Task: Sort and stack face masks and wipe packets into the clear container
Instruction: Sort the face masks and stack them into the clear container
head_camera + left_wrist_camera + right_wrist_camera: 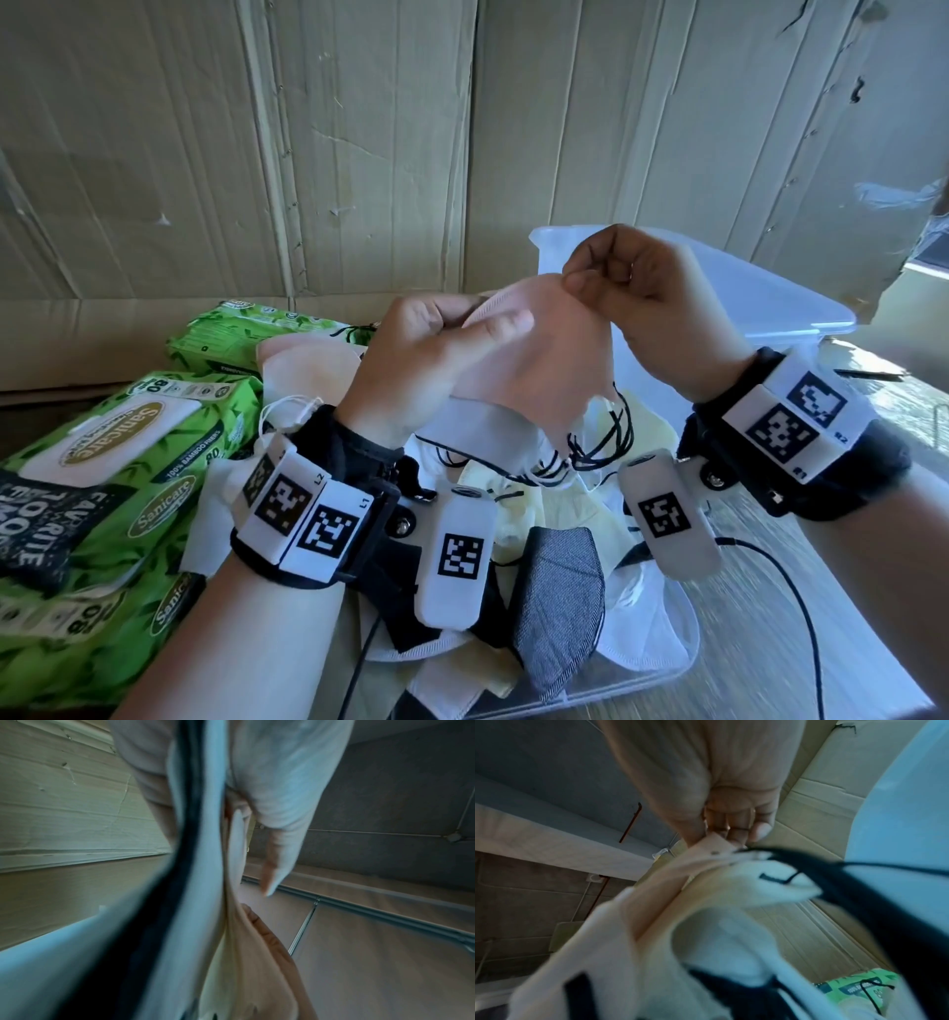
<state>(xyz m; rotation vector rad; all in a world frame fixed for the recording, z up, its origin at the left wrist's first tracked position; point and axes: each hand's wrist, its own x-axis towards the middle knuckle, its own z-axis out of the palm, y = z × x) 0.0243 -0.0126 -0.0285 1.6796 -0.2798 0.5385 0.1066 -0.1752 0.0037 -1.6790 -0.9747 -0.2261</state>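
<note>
Both hands hold a pale pink face mask (552,360) up above the pile. My left hand (436,354) grips its left edge with thumb on top, and my right hand (631,288) pinches its upper right corner. A white mask with black ear loops (493,442) hangs bunched under the pink one. In the right wrist view the pink mask (654,902) sits pinched at my fingertips (731,835). Loose masks, yellow, white and a grey one (560,606), lie heaped below. Green wipe packets (118,462) lie at the left. The clear container (744,293) stands behind my right hand.
A creased cardboard wall (359,154) closes off the back. Another green wipe packet (257,334) lies farther back left with pink masks (308,365) beside it. A black cable (801,616) runs across the wooden table at the right.
</note>
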